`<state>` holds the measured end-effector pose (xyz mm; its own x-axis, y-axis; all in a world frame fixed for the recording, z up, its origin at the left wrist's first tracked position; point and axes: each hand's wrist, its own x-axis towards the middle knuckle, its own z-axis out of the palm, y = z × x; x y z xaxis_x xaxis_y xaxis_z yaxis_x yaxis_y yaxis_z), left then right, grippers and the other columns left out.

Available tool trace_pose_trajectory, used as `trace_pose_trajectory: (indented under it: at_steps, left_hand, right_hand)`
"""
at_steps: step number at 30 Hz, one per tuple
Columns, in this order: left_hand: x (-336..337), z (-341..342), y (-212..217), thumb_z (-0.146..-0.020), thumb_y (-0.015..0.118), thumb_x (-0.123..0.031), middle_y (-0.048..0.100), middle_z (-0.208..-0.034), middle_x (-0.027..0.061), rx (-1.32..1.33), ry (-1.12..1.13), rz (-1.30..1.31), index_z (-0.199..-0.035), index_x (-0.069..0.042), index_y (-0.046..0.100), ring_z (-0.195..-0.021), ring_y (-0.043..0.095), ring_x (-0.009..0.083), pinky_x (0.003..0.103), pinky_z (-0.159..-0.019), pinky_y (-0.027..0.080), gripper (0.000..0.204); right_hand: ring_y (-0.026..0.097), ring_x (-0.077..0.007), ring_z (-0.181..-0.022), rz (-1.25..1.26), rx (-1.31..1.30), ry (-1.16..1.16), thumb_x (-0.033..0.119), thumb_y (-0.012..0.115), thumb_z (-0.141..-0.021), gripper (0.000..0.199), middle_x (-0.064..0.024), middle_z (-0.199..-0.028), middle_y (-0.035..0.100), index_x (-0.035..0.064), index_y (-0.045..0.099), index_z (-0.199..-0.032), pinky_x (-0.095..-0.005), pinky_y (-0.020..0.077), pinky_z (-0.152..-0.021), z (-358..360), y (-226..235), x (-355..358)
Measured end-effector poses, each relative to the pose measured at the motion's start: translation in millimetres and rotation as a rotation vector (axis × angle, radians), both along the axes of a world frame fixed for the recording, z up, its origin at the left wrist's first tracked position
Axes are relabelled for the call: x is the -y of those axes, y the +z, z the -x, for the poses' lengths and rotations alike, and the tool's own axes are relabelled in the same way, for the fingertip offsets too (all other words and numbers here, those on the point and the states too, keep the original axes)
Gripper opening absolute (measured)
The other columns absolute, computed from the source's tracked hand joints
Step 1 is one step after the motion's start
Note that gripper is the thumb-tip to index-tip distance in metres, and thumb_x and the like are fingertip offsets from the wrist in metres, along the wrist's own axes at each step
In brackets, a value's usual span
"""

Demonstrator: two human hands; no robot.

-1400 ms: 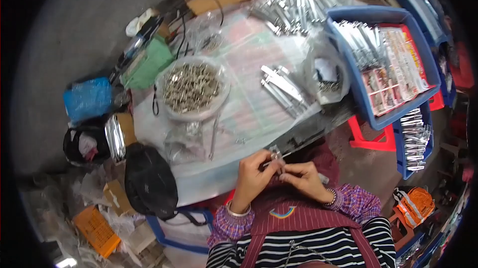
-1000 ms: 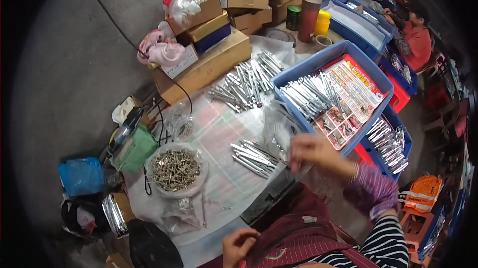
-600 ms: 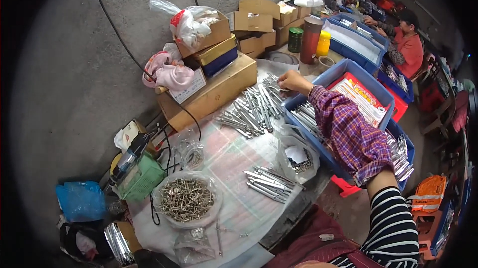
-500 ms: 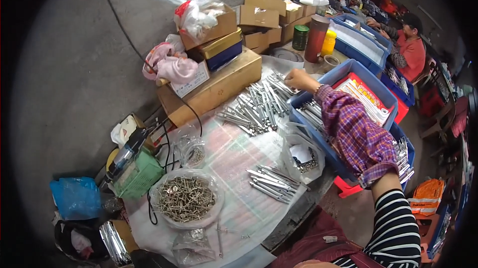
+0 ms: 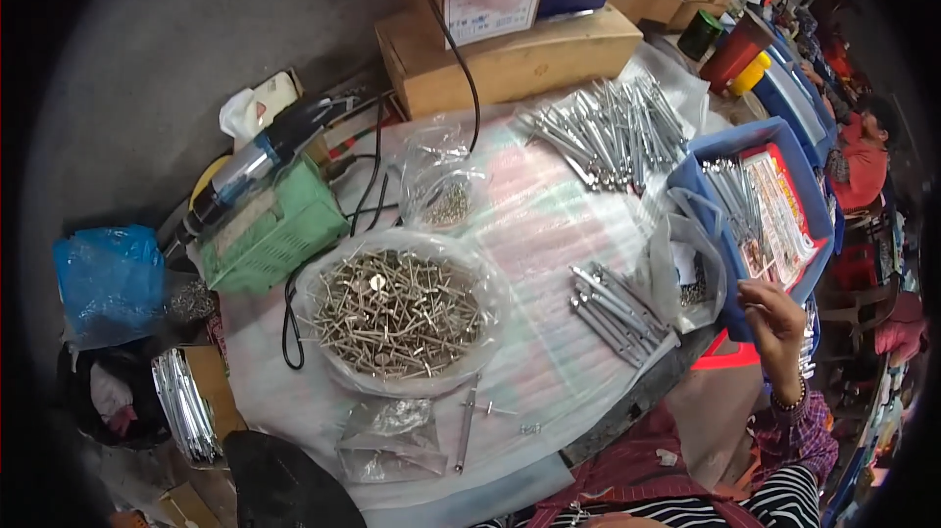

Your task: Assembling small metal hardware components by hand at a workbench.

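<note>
My right hand [image 5: 776, 320], with a beaded bracelet and a purple plaid sleeve, is at the near rim of a blue plastic bin [image 5: 727, 304]. Its fingers are curled in; what they hold, if anything, cannot be made out. Inside the bin lie slim metal rods [image 5: 730, 197] beside a red and white printed packet [image 5: 776, 204]. A small bunch of metal rods [image 5: 616, 312] rests on the table to the left of the hand, next to a clear bag of small parts [image 5: 689, 278]. My left hand is out of view.
A large pile of metal rods [image 5: 618, 131] lies at the back of the plastic-covered table [image 5: 529, 332]. A bag-lined bowl of metal pins [image 5: 397, 317] stands left of centre. Beyond it, a power tool [image 5: 245, 163] rests on a green basket [image 5: 274, 234]. Another person [image 5: 863, 165] sits far right.
My right hand has drawn back from the big rod pile, across the blue bin to its near rim. The view has turned and come closer to the table.
</note>
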<state>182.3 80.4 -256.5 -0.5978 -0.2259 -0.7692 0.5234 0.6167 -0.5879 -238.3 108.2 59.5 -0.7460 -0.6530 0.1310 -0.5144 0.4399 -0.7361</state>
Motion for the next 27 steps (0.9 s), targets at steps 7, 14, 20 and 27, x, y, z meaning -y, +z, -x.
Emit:
trace_pose_trajectory:
  at_steps: [7,14,20,27]
  left_hand:
    - [-4.4,2.3,-10.7,-0.085,0.057,-0.007,0.062,-0.105,0.0121,0.146,-0.195,0.119,-0.098,0.001,0.062,-0.101,0.056,0.0232,0.035,-0.090,0.042,0.015]
    - [-2.3,1.0,-17.2,-0.085,0.057,-0.006,0.062,-0.102,0.0112,0.312,-0.398,0.266,-0.098,0.001,0.062,-0.098,0.057,0.0222,0.034,-0.087,0.043,0.016]
    - [-37.0,-43.8,17.1,-0.084,0.058,-0.005,0.063,-0.100,0.0105,0.610,-0.467,0.316,-0.098,0.001,0.062,-0.095,0.057,0.0214,0.033,-0.085,0.044,0.016]
    - [-23.2,-58.5,26.5,-0.084,0.058,-0.005,0.063,-0.098,0.0096,0.851,-0.638,0.433,-0.098,0.002,0.062,-0.092,0.058,0.0205,0.032,-0.083,0.045,0.016]
  right_hand:
    - [0.062,-0.0177,-0.085,0.100,0.036,-0.062,-0.010,0.051,-0.082,0.024,-0.0141,-0.106,0.060,-0.0056,0.061,-0.103,-0.0268,0.0502,-0.077,-35.0,2.4,-28.5]
    - [0.065,-0.0181,-0.076,0.138,0.043,-0.057,-0.009,0.054,-0.082,0.020,-0.0162,-0.102,0.061,-0.0038,0.062,-0.100,-0.0265,0.0522,-0.069,-52.9,-12.5,-32.7]
    - [0.064,-0.0185,-0.073,0.093,0.028,0.011,-0.011,0.053,-0.079,0.022,-0.0162,-0.098,0.062,-0.0036,0.063,-0.098,-0.0262,0.0505,-0.067,-60.0,-18.7,-40.6]
    - [0.063,-0.0186,-0.072,0.075,0.093,0.065,-0.009,0.053,-0.082,0.019,-0.0168,-0.099,0.062,-0.0039,0.063,-0.098,-0.0272,0.0498,-0.066,-67.2,-28.7,-50.9]
